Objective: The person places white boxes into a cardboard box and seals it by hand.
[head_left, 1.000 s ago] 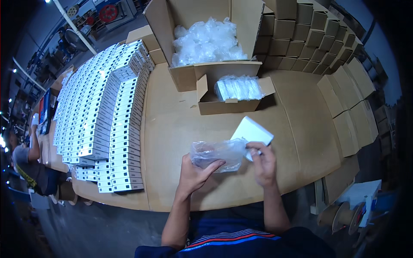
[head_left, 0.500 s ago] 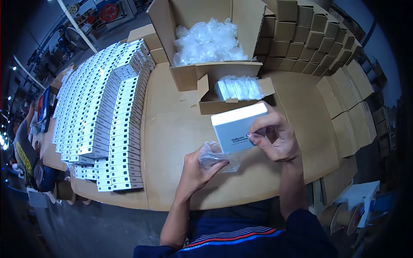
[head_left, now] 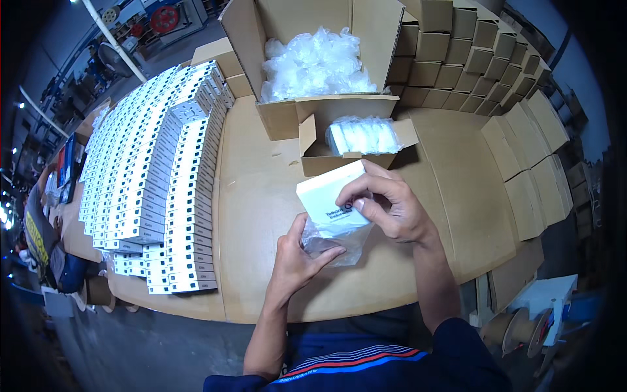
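Note:
Over the near middle of the table, my right hand [head_left: 392, 206] pinches a flat white box [head_left: 320, 196] with dark print by its right side. The box's lower end sits inside a clear plastic bag [head_left: 349, 248]. My left hand [head_left: 300, 251] grips that bag at its left side, thumb in front and fingers behind, partly hidden. Beyond the hands stands a small open carton [head_left: 346, 164] with a row of bagged white boxes [head_left: 366, 135] inside.
Long stacked rows of white boxes [head_left: 189, 202] fill the left. A large open carton [head_left: 281, 121] at the back holds crumpled clear bags [head_left: 320, 65]. Brown cartons [head_left: 431, 47] are stacked at back right, with more cartons [head_left: 522, 202] along the right edge. Another person [head_left: 42, 228] is at far left.
My right hand has moved left and down, and the white box has gone deeper into the plastic bag. My left hand has stayed nearly in place, still holding the bag.

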A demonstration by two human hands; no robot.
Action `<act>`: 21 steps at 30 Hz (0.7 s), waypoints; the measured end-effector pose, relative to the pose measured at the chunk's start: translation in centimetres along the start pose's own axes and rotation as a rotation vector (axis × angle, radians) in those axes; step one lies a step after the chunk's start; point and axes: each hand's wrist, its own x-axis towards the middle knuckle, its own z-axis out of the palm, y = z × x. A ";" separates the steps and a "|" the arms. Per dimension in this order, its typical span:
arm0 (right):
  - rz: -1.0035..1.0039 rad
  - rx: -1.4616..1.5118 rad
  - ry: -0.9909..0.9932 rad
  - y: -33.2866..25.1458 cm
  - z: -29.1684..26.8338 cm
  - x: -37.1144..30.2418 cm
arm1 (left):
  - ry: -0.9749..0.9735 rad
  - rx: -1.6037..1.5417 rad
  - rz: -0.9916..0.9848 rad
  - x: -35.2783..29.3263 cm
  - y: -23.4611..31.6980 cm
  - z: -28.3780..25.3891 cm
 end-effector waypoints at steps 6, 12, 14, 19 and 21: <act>0.067 0.275 -0.014 2.3 1.1 -0.5 | -0.015 -0.244 -0.106 0.0 -0.7 -0.1; 0.111 0.587 0.169 3.9 2.3 -1.0 | -0.043 -0.297 -0.139 -0.2 -0.9 -0.9; 0.110 0.484 0.192 3.7 2.2 -1.0 | -0.045 -0.289 -0.149 -0.3 -0.8 -0.9; -0.002 0.572 0.316 4.3 3.2 -0.8 | -0.066 -0.305 -0.202 -0.3 -1.1 -1.0; -0.036 0.412 0.177 4.8 2.3 -1.3 | -0.057 -0.307 -0.192 -0.2 -0.9 -1.0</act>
